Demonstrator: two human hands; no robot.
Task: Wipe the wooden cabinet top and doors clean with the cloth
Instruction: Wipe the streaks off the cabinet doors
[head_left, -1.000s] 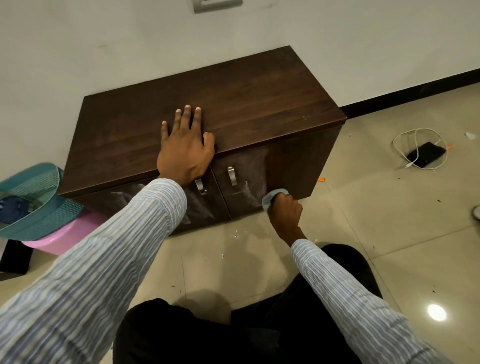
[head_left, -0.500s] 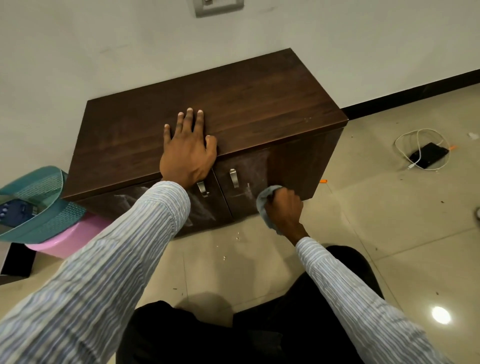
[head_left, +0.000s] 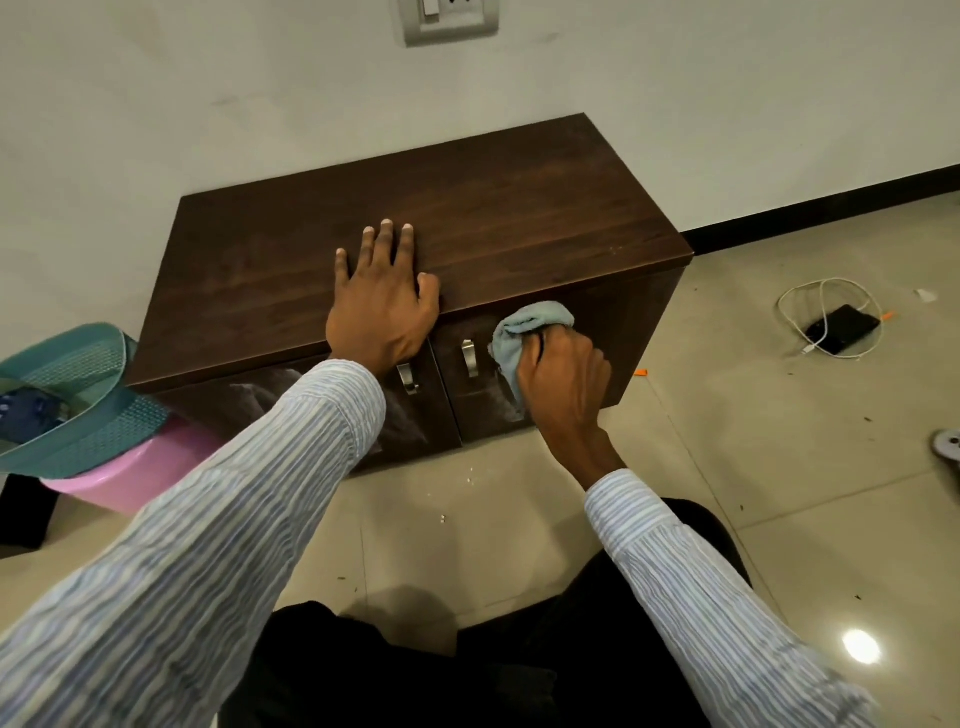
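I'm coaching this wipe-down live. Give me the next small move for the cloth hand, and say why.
Probably drag the cloth down the right door toward its lower edge. The right hand has it bunched near the door's top, and whitish smears show below, beside the handle. The left hand braces the cabinet top.
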